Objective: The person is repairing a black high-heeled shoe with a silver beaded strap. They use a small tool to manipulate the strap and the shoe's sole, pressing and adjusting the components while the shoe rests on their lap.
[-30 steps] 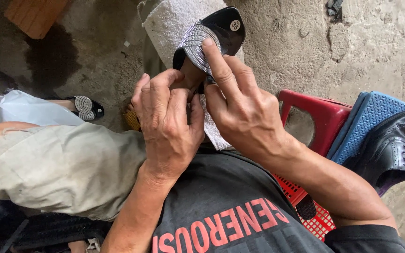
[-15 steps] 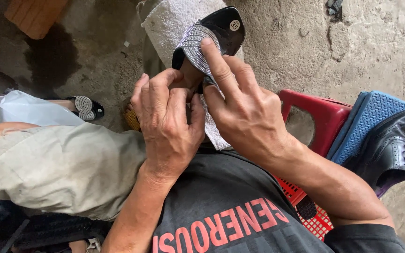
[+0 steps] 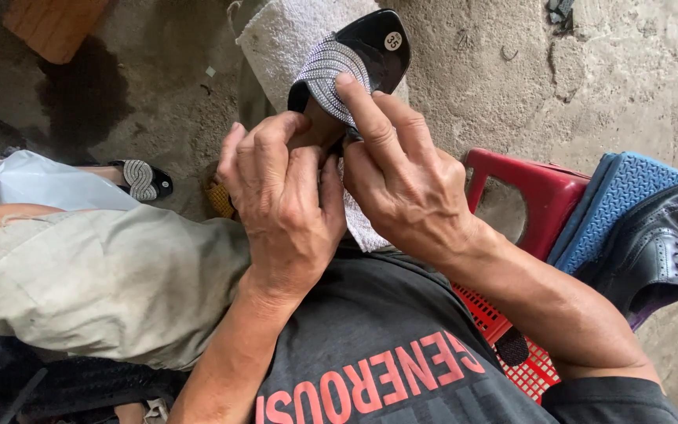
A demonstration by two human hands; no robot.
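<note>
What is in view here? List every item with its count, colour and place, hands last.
sandal: one, black with a silver studded strap, held up at top centre, round sticker on its insole.
towel: one, white, draped under the sandal.
second sandal: one, black with a silver strap, on the floor at left.
plastic bag: one, white, left, beside the second sandal.
stool: one, red plastic, right of the hands.
crate: one, red mesh, lower right.
blue sole: one, leaning at right.
dress shoe: one, black, far right.
wood block: one, orange-brown, top left.
floor: grey concrete.
left hand: grips the sandal's heel end.
right hand: fingers pressed on the strap.
</note>
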